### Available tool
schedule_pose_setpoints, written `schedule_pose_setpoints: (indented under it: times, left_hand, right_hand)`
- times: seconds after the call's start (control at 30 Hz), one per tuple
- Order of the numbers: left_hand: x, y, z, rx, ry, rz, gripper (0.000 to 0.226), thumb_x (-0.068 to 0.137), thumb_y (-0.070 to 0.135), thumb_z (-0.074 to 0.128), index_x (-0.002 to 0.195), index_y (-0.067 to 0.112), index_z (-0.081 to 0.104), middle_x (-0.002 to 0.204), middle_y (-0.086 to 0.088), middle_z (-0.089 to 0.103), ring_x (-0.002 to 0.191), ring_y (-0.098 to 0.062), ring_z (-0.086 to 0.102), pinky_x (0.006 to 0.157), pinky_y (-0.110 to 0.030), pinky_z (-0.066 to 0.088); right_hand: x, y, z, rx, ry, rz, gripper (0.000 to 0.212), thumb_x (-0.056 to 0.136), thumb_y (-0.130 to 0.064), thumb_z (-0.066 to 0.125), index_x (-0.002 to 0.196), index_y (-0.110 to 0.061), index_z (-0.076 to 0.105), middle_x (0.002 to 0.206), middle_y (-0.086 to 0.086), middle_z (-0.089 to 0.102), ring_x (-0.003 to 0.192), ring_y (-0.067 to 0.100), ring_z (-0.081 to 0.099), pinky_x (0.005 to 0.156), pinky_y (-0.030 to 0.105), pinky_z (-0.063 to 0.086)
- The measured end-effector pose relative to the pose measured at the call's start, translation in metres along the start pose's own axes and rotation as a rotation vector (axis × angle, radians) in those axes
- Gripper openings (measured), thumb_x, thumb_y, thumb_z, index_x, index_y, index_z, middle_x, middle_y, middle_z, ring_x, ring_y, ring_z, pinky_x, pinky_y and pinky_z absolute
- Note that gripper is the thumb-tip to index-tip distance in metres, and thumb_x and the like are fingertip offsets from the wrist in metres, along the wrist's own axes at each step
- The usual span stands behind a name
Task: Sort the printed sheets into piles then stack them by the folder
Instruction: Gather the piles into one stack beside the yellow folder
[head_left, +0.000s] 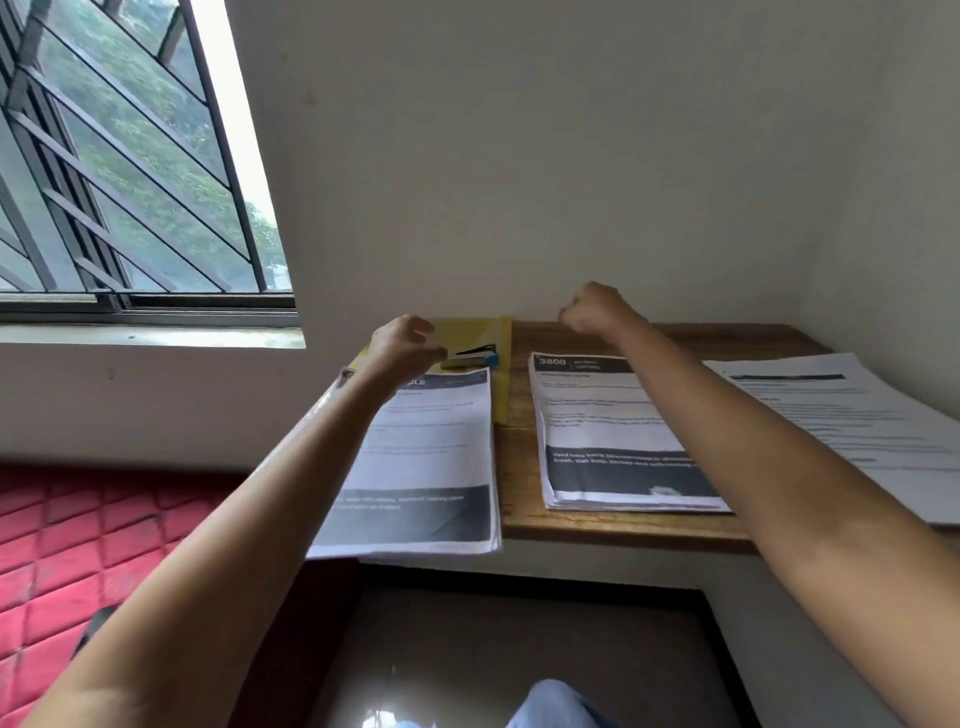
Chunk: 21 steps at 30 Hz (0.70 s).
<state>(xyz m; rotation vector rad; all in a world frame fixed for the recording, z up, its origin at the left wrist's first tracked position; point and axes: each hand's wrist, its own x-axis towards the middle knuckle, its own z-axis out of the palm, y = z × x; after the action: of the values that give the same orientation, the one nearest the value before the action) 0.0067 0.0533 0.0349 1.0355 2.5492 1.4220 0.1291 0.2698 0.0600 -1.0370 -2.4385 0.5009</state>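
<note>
Three piles of printed sheets lie on a wooden desk. The left pile rests on a yellow folder and overhangs the desk's front edge. A middle pile has a dark "3800" header. The right pile lies at an angle. My left hand hovers over the folder with curled fingers, just left of a blue stapler; I cannot tell if it touches it. My right hand is a closed fist near the wall, holding nothing visible.
The desk stands in a corner, with walls behind and to the right. A barred window is at the upper left. A red quilted mattress lies at the lower left. A dark glossy surface sits below the desk's front edge.
</note>
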Motion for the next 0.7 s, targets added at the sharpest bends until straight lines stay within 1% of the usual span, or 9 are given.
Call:
schedule_pose_setpoints:
  times: [0.07, 0.2, 0.27, 0.3, 0.37, 0.4, 0.5, 0.63, 0.7]
  left_hand:
    - [-0.014, 0.016, 0.016, -0.012, -0.063, -0.002, 0.04, 0.082, 0.013, 0.072, 0.12, 0.009, 0.062, 0.115, -0.011, 0.063, 0.102, -0.024, 0.06, 0.084, -0.029, 0.05]
    - [-0.036, 0.041, 0.048, -0.003, -0.181, 0.001, 0.03, 0.083, 0.01, 0.063, 0.112, 0.009, 0.063, 0.117, -0.015, 0.063, 0.107, -0.029, 0.061, 0.092, -0.037, 0.05]
    - [-0.045, 0.051, 0.062, 0.024, -0.24, 0.007, 0.015, 0.085, 0.012, 0.061, 0.1, 0.008, 0.062, 0.108, -0.013, 0.06, 0.097, -0.026, 0.059, 0.088, -0.037, 0.05]
    - [-0.049, 0.057, 0.069, 0.042, -0.273, 0.017, 0.014, 0.087, 0.013, 0.06, 0.098, 0.006, 0.061, 0.105, -0.013, 0.059, 0.094, -0.026, 0.058, 0.084, -0.036, 0.049]
    - [-0.056, 0.068, 0.081, 0.09, -0.361, 0.028, 0.029, 0.09, 0.017, 0.058, 0.115, 0.002, 0.06, 0.116, -0.017, 0.062, 0.104, -0.03, 0.059, 0.085, -0.034, 0.046]
    - [-0.058, 0.073, 0.087, 0.118, -0.406, 0.024, 0.036, 0.092, 0.019, 0.057, 0.125, 0.003, 0.056, 0.128, -0.017, 0.059, 0.114, -0.031, 0.056, 0.094, -0.034, 0.045]
    - [-0.065, 0.086, 0.103, 0.233, -0.457, -0.002, 0.057, 0.098, 0.029, 0.052, 0.145, 0.003, 0.035, 0.15, -0.015, 0.038, 0.135, -0.031, 0.039, 0.107, -0.035, 0.033]
    - [-0.067, 0.096, 0.12, 0.249, -0.407, -0.042, 0.062, 0.098, 0.031, 0.052, 0.147, 0.001, 0.03, 0.154, -0.015, 0.032, 0.139, -0.03, 0.034, 0.109, -0.034, 0.031]
    - [-0.066, 0.097, 0.123, 0.222, -0.403, -0.063, 0.058, 0.097, 0.028, 0.054, 0.144, 0.001, 0.035, 0.151, -0.015, 0.037, 0.136, -0.03, 0.038, 0.107, -0.033, 0.033]
  right_hand:
    - [-0.015, 0.022, -0.01, -0.087, -0.012, 0.087, 0.036, 0.09, -0.018, 0.055, 0.118, 0.004, 0.059, 0.122, 0.018, 0.06, 0.112, 0.033, 0.057, 0.081, 0.026, 0.044]
    - [-0.044, 0.06, -0.021, -0.176, -0.045, 0.213, 0.032, 0.091, -0.01, 0.048, 0.118, 0.007, 0.056, 0.124, 0.023, 0.057, 0.111, 0.036, 0.056, 0.08, 0.03, 0.044]
    - [-0.053, 0.073, -0.024, -0.2, -0.062, 0.255, 0.031, 0.092, -0.01, 0.048, 0.118, 0.006, 0.056, 0.125, 0.022, 0.056, 0.111, 0.035, 0.056, 0.082, 0.031, 0.044]
    - [-0.058, 0.078, -0.025, -0.216, -0.081, 0.279, 0.031, 0.093, -0.011, 0.047, 0.117, 0.005, 0.057, 0.124, 0.021, 0.057, 0.11, 0.034, 0.057, 0.083, 0.031, 0.045]
    - [-0.066, 0.084, -0.027, -0.249, -0.09, 0.309, 0.031, 0.093, -0.014, 0.047, 0.117, 0.003, 0.058, 0.125, 0.02, 0.056, 0.111, 0.035, 0.056, 0.087, 0.033, 0.045]
    - [-0.07, 0.086, -0.026, -0.268, -0.082, 0.318, 0.033, 0.092, -0.015, 0.047, 0.119, 0.001, 0.058, 0.128, 0.02, 0.055, 0.113, 0.036, 0.055, 0.091, 0.035, 0.044]
    - [-0.079, 0.091, -0.019, -0.307, -0.087, 0.346, 0.042, 0.091, -0.015, 0.046, 0.131, -0.002, 0.05, 0.139, 0.019, 0.045, 0.123, 0.038, 0.047, 0.099, 0.039, 0.041]
    - [-0.082, 0.092, -0.013, -0.264, -0.141, 0.378, 0.053, 0.086, -0.018, 0.05, 0.136, -0.001, 0.045, 0.139, 0.017, 0.047, 0.115, 0.034, 0.054, 0.088, 0.038, 0.047]
    - [-0.084, 0.093, -0.015, -0.256, -0.133, 0.391, 0.054, 0.087, -0.02, 0.049, 0.137, -0.003, 0.043, 0.138, 0.015, 0.046, 0.117, 0.034, 0.051, 0.091, 0.039, 0.044]
